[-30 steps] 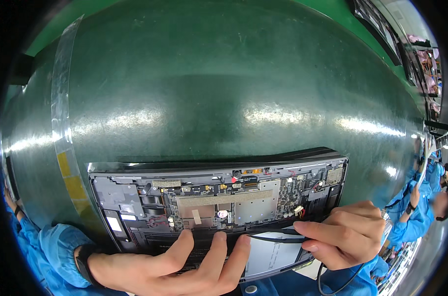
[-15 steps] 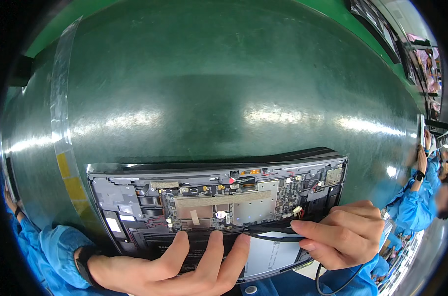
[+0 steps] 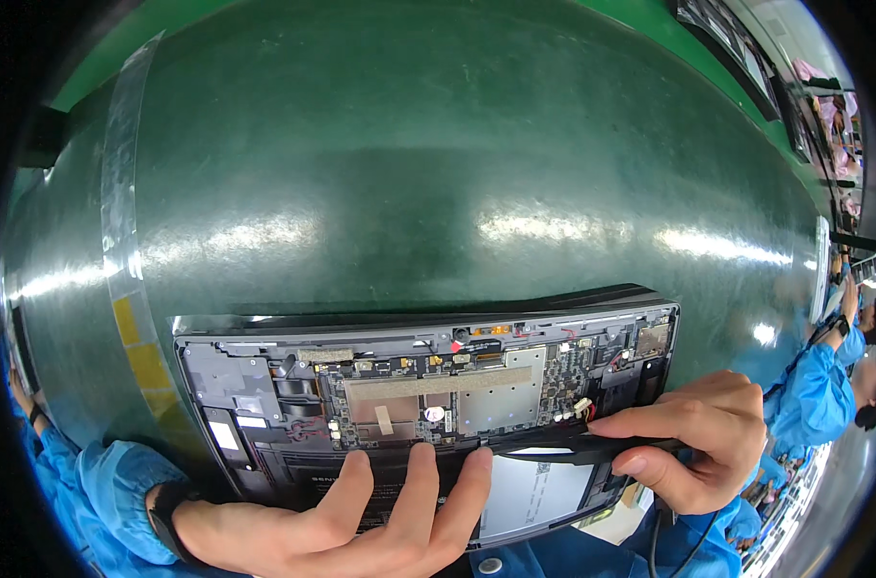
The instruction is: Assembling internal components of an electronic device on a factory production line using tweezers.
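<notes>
In front of me lies an opened laptop-like device (image 3: 501, 400), its circuit board and silver shield plates exposed. My left hand (image 3: 390, 511) rests over its near part, fingers spread. Three fingertips press along the seam between the board and the dark battery (image 3: 332, 479). Black tweezers (image 3: 563, 445) are pinched between the thumb and fingers of my right hand (image 3: 698, 438). Their tips point left, reaching close to my left fingertips, above the pale silver panel (image 3: 530, 496). A small white connector with coloured wires (image 3: 584, 408) sits just beyond the tweezers. Exact tip contact is too small to tell.
The device lies on a green work surface (image 3: 361, 193). Clear tape (image 3: 122, 183) and yellow tape (image 3: 139, 347) run down its left side. A black cable (image 3: 655, 544) hangs below my right hand. A co-worker in blue (image 3: 814, 385) works at the right.
My right hand has shifted slightly right and turned, so the tweezers' prongs lie at a different angle. The cable below has moved. My left hand stays nearly still on the device.
</notes>
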{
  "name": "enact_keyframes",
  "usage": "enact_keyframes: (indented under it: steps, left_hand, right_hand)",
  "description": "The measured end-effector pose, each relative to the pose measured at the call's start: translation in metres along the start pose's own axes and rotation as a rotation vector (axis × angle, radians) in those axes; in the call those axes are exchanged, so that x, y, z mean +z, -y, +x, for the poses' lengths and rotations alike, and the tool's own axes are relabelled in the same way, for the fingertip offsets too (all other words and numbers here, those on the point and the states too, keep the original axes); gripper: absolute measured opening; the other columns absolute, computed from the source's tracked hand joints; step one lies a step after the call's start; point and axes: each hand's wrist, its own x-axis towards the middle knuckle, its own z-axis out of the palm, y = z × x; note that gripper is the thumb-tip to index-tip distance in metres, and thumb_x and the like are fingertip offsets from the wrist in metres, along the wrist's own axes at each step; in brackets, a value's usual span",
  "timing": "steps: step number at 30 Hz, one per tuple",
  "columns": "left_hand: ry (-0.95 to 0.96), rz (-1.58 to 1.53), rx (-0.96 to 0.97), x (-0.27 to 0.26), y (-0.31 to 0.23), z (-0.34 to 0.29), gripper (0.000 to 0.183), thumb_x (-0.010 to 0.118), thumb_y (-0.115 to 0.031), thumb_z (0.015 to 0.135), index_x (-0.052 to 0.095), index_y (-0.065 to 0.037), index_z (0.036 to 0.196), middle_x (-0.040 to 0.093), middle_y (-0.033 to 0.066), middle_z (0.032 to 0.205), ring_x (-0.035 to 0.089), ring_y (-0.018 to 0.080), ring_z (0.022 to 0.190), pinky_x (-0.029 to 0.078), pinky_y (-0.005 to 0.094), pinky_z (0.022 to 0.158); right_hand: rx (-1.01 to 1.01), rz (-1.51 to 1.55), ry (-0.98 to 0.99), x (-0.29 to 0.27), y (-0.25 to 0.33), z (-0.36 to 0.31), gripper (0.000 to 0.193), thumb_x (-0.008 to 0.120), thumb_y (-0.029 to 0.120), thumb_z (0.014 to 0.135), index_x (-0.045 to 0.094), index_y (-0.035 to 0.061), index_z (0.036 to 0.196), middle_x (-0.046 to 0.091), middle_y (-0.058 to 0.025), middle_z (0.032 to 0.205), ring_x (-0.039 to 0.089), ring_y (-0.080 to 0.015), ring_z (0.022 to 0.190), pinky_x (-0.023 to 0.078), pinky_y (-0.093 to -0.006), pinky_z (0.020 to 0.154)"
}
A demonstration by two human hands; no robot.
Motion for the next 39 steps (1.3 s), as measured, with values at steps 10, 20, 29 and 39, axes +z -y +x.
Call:
enact_keyframes:
  steps: [10, 20, 29, 39]
  left_hand:
    - [-0.001, -0.032, 0.013, -0.001, 0.002, 0.002, 0.038, 0.047, -0.031, 0.097, 0.072, -0.010, 0.117, 0.067, 0.0031, 0.130, 0.061, 0.0200, 0.114, 0.047, 0.0400, 0.096]
    - [0.003, -0.048, 0.026, -0.002, 0.001, 0.005, 0.039, 0.047, -0.029, 0.097, 0.071, -0.008, 0.120, 0.066, 0.0058, 0.131, 0.061, 0.0209, 0.114, 0.049, 0.0397, 0.095]
    - [0.001, -0.053, 0.022, -0.002, -0.001, 0.004, 0.039, 0.047, -0.029, 0.097, 0.071, -0.009, 0.120, 0.064, 0.0061, 0.129, 0.061, 0.0208, 0.112, 0.048, 0.0398, 0.096]
    - [0.000, -0.034, 0.026, -0.004, 0.001, 0.006, 0.041, 0.046, -0.031, 0.098, 0.071, -0.009, 0.120, 0.065, 0.0035, 0.131, 0.060, 0.0194, 0.113, 0.046, 0.0389, 0.095]
  right_hand:
    - [0.163, 0.043, 0.059, -0.003, 0.010, 0.004, 0.016, 0.081, 0.013, 0.082, 0.078, 0.0045, 0.096, 0.071, -0.0083, 0.067, 0.068, -0.0202, 0.052, 0.049, -0.0288, 0.046]
    - [0.239, 0.122, 0.011, 0.003, 0.007, 0.000, 0.016, 0.081, 0.010, 0.082, 0.078, 0.0027, 0.097, 0.071, -0.0088, 0.067, 0.069, -0.0196, 0.054, 0.050, -0.0281, 0.047]
    - [0.291, 0.287, 0.067, -0.002, 0.012, 0.003, 0.011, 0.073, 0.004, 0.090, 0.076, -0.0024, 0.099, 0.074, -0.0095, 0.072, 0.074, -0.0163, 0.061, 0.057, -0.0250, 0.055]
    - [0.316, 0.329, 0.065, -0.002, 0.011, 0.003, 0.011, 0.070, 0.004, 0.094, 0.076, -0.0044, 0.100, 0.074, -0.0116, 0.073, 0.075, -0.0161, 0.062, 0.059, -0.0247, 0.057]
